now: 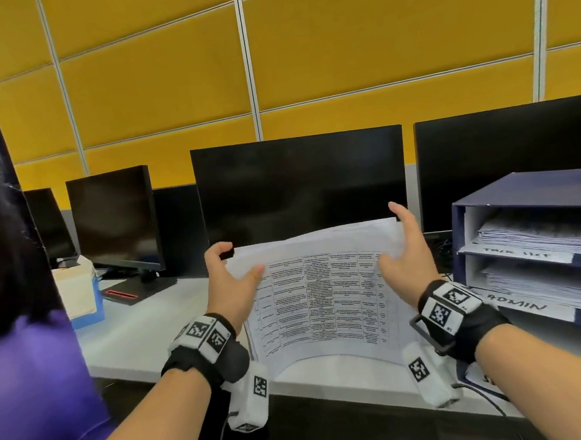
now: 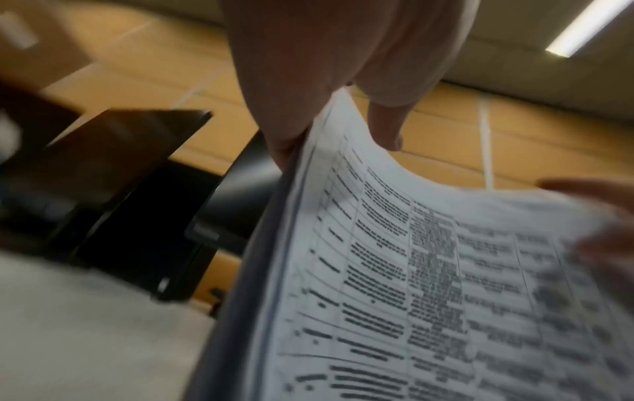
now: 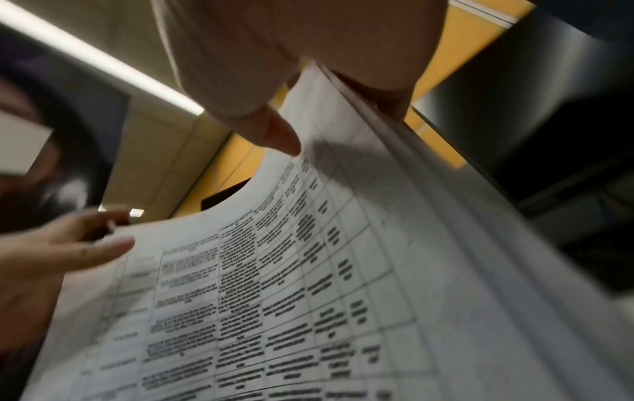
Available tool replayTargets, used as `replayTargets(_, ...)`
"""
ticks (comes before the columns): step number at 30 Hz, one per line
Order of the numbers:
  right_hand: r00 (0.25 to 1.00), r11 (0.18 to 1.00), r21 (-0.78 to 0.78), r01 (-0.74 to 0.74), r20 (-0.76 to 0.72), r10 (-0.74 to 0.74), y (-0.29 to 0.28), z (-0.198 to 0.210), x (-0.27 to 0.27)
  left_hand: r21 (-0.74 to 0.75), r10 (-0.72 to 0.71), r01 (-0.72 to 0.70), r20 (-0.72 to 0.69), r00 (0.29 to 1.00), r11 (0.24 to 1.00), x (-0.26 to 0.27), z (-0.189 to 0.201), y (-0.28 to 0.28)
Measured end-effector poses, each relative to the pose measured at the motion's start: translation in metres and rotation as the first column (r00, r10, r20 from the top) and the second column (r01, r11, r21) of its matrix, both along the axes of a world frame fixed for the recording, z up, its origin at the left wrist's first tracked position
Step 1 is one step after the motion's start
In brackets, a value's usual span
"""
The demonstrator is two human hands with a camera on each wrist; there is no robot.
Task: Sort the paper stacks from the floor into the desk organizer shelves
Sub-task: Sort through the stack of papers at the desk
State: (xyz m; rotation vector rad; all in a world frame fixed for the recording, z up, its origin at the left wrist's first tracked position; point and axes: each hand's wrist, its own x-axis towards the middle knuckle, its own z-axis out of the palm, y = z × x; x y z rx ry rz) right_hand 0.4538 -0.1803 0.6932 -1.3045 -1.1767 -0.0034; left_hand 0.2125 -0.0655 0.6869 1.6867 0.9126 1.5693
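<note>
Both hands hold the paper stack (image 1: 324, 287) above the tabletop (image 1: 143, 326) — left hand (image 1: 233, 282) and right hand (image 1: 407, 254) each pinching a side edge. Better to square the sagging sheets before sliding them right, into the desk organizer (image 1: 528, 193).

A row of dark, switched-off monitors stands along the back of a white desk (image 1: 139, 326): a large one (image 1: 300, 187) at the centre of the frame, a smaller one (image 1: 115, 219) to its left with a red strip on its stand base (image 1: 121, 294), another (image 1: 517, 159) at the right edge, and a further one (image 1: 50, 225) far left. Behind them rises a wall of yellow padded panels (image 1: 161, 76) split by pale metal strips. At the left, a white and blue box (image 1: 80, 296) sits on the desk. A person's purple sleeve (image 1: 32, 393) fills the lower left corner.
</note>
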Motion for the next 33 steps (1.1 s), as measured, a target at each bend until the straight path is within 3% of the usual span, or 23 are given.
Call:
replayTargets(4, 0.953, 0.968, -0.181, 0.173, 0.278, -0.118, 0.002, 0.007, -0.001, 0.144, 0.018, 0.012, -0.206, 0.978, 0.989, 0.004, 0.008, -0.012)
replayTargets(7, 0.961, 0.951, -0.196, 0.240, 0.188, -0.203, 0.003, 0.011, 0.000, 0.191, 0.129, -0.089, -0.208, 0.970, 0.977, 0.002, 0.011, -0.010)
replayTargets(11, 0.958, 0.950, -0.181, 0.254, 0.183, -0.221, 0.000, 0.009, 0.001, 0.197, 0.161, -0.119, -0.214, 0.963, 0.973, -0.003, 0.010, -0.006)
replayTargets(17, 0.979, 0.993, -0.093, 0.077, 0.196, -0.058, -0.006, 0.001, 0.003, 0.219, 0.190, -0.129, -0.287, 0.939, 0.967, -0.005, 0.010, -0.004)
replayTargets(19, 0.966, 0.992, -0.074, 0.103, 0.246, -0.082, -0.007, 0.000, 0.005, 0.207, 0.171, -0.113, -0.290, 0.941, 0.972, -0.008, 0.007, -0.004)
replayTargets(21, 0.976, 0.989, -0.062, 0.132, 0.180, -0.119, -0.007, -0.003, 0.007, 0.126, 0.115, -0.088, -0.227, 0.967, 0.988, -0.010, 0.004, -0.002)
replayTargets(25, 0.980, 0.998, -0.053, 0.029, -0.198, -0.039, -0.006, -0.010, 0.003, -0.103, -0.039, 0.039, 0.005, 0.999, 0.994, -0.006, -0.010, -0.004)
replayTargets(30, 0.971, 0.993, 0.105, 0.045, -0.239, -0.019, -0.005, 0.004, -0.010, -0.016, -0.042, 0.044, 0.105, 0.994, 0.999, 0.015, 0.004, -0.015)
replayTargets(33, 0.960, 0.996, 0.093, 0.002, -0.278, 0.024, -0.005, 0.007, -0.006, 0.029, 0.028, -0.031, 0.098, 0.995, 0.999, 0.013, 0.009, -0.011)
